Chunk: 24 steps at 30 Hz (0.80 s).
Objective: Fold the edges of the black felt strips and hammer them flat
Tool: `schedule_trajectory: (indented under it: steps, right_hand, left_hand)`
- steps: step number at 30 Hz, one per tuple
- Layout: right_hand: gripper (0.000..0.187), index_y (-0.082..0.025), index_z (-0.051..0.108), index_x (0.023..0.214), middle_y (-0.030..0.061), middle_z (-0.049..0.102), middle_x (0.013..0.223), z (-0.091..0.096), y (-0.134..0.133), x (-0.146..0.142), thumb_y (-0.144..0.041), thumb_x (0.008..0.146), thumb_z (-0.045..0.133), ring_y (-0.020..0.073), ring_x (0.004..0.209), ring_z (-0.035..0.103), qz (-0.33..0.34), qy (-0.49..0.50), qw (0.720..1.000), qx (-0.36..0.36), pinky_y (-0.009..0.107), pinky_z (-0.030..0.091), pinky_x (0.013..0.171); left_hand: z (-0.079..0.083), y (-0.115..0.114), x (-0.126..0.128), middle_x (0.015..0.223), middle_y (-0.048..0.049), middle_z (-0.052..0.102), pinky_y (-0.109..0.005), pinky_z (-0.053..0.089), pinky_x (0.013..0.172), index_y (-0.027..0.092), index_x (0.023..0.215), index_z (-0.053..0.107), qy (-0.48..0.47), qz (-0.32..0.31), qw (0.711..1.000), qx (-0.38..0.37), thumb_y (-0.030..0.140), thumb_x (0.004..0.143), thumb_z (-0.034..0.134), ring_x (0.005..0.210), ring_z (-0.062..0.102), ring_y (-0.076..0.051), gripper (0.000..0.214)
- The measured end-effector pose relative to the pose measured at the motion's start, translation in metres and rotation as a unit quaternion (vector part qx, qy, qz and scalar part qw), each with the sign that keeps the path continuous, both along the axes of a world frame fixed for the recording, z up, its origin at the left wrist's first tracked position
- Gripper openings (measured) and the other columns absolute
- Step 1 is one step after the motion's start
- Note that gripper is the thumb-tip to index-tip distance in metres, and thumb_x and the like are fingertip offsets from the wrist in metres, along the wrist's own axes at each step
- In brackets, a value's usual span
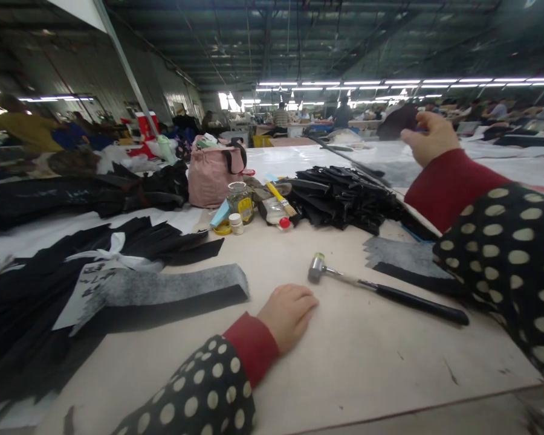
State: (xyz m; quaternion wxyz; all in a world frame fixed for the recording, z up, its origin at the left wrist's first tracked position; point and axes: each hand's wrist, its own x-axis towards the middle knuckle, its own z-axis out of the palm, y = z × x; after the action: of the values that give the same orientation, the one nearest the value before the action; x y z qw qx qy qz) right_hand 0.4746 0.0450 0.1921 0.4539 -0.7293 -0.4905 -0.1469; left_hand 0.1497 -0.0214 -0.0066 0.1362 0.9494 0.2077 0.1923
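Note:
At the upper right, my right hand (433, 138) is raised and pinches the edge of a small dark piece of material (396, 122). My left hand (289, 315) lies palm down on the pale work board (344, 374), its fingers together and nothing visible in it. Just beyond the left hand's fingers is a hammer (344, 278) with a metal head and a black grip, lying on its side. A grey-and-black strip (408, 260) lies below my right forearm. Another grey-faced black strip (181, 290) is left of my left hand.
Black strips tied with white cloth (118, 244) spread at left. Behind stand a pink bag (215, 172), a glass jar (240, 199), a small white bottle (236, 224) and a yellow-handled brush (281, 198). A heap of black pieces (344, 196) lies beyond the hammer. People work in the background.

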Motion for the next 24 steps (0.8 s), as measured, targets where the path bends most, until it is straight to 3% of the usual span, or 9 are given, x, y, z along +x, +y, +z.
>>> schedule_trajectory:
  steps: [2,4,6,8,12,15,20,24]
  right_hand:
    - [0.049,-0.003,0.047,0.117,0.0166,0.051,0.112,-0.015,-0.005,0.001,-0.028,0.075,0.049,0.0231,0.094,0.053,0.024,-0.035,0.999,-0.014,0.038,0.039,0.080]
    - [0.038,-0.012,0.055,0.108,0.0113,0.056,0.103,-0.044,-0.022,-0.002,-0.028,0.074,0.051,0.0212,0.087,0.056,0.082,-0.092,0.990,-0.069,0.037,0.042,0.078]
    - [0.032,-0.017,0.059,0.102,0.0107,0.058,0.095,-0.079,-0.049,-0.003,-0.032,0.078,0.045,0.0199,0.081,0.055,0.153,-0.199,0.955,-0.156,0.034,0.044,0.076]
    - [0.031,-0.018,0.062,0.095,0.0098,0.059,0.088,-0.111,-0.080,0.001,-0.035,0.080,0.041,0.0179,0.074,0.056,0.184,-0.238,0.928,-0.218,0.031,0.045,0.069]
    - [0.033,-0.019,0.063,0.091,0.0083,0.062,0.086,-0.153,-0.132,0.016,-0.037,0.082,0.036,0.0194,0.074,0.058,0.200,-0.303,0.875,-0.320,0.032,0.045,0.065]
    - [0.030,-0.018,0.063,0.090,0.0099,0.062,0.084,-0.166,-0.146,0.021,-0.035,0.081,0.039,0.0224,0.072,0.058,0.176,-0.340,0.846,-0.370,0.034,0.045,0.061]
    - [0.025,-0.015,0.062,0.084,0.0116,0.063,0.077,-0.171,-0.134,0.003,-0.011,0.076,0.039,0.0244,0.068,0.059,0.160,-0.342,0.814,-0.443,0.035,0.044,0.058]
    - [0.026,-0.016,0.062,0.079,0.0118,0.063,0.078,-0.171,-0.126,-0.009,-0.006,0.074,0.039,0.0229,0.068,0.060,0.107,-0.316,0.830,-0.447,0.033,0.043,0.059]
  left_hand:
    - [0.001,0.001,0.000,0.105,-0.0033,0.055,-0.035,0.036,0.088,0.021,0.102,0.054,-0.005,-0.003,1.000,-0.004,0.019,0.081,0.041,0.098,0.046,-0.017,0.025]
    - [0.002,0.001,-0.001,0.104,-0.0038,0.056,-0.035,0.037,0.087,0.020,0.102,0.054,-0.008,-0.007,1.000,-0.004,0.019,0.082,0.041,0.098,0.047,-0.018,0.024]
    - [0.002,0.001,-0.001,0.104,-0.0043,0.056,-0.035,0.038,0.086,0.020,0.102,0.054,-0.008,-0.009,1.000,-0.004,0.019,0.082,0.040,0.097,0.047,-0.018,0.024]
    - [0.002,0.001,-0.001,0.104,-0.0045,0.055,-0.036,0.038,0.086,0.021,0.102,0.054,-0.004,-0.007,1.000,-0.004,0.019,0.082,0.040,0.097,0.047,-0.018,0.024]
    - [0.001,0.000,0.002,0.104,-0.0038,0.055,-0.036,0.038,0.086,0.021,0.101,0.054,0.008,0.005,1.000,0.001,0.018,0.083,0.039,0.096,0.046,-0.018,0.024]
    - [0.002,-0.003,0.007,0.103,-0.0037,0.054,-0.035,0.039,0.084,0.021,0.101,0.054,0.019,0.012,1.000,0.011,0.017,0.082,0.039,0.095,0.046,-0.018,0.024]
    - [0.004,-0.007,0.014,0.101,-0.0046,0.055,-0.034,0.039,0.082,0.019,0.100,0.053,0.040,0.011,0.998,0.046,0.014,0.081,0.039,0.094,0.046,-0.018,0.025]
    - [0.007,-0.010,0.017,0.100,-0.0054,0.055,-0.033,0.040,0.082,0.018,0.101,0.053,0.050,-0.005,0.996,0.069,0.013,0.081,0.037,0.094,0.046,-0.018,0.026]
